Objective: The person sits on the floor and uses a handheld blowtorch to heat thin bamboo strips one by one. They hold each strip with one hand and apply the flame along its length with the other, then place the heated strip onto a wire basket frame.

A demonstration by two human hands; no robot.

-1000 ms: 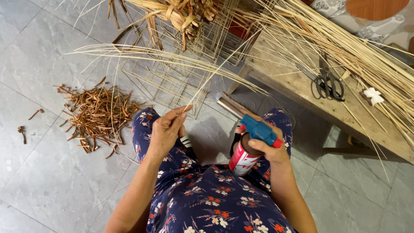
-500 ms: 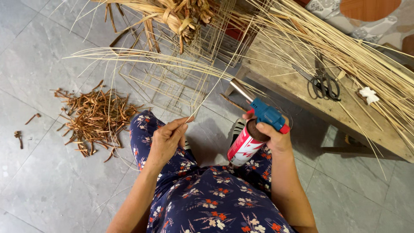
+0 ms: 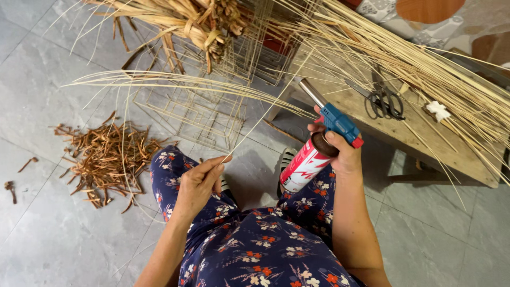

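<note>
Pinching a thin pale reed strip [image 3: 265, 114] in closed left-hand fingers [image 3: 215, 167], the person's right hand [image 3: 340, 151] grips a blue-headed red-and-white gas torch canister [image 3: 313, 159] at three o'clock.

- The bundle of pale reed strands [image 3: 425, 64] runs off the right edge and the top of the frame; its ends do not show.
- The wooden bench [image 3: 425, 141] is cut off at the right edge, and strands cover much of its top.
- The right hand [image 3: 342, 151] hides part of the gas torch [image 3: 319, 149], including its trigger.
- The dried leaf bunch [image 3: 191, 21] at upper centre is cropped by the top edge.
- The small white thing [image 3: 438, 110] on the bench is too small to identify.
</note>
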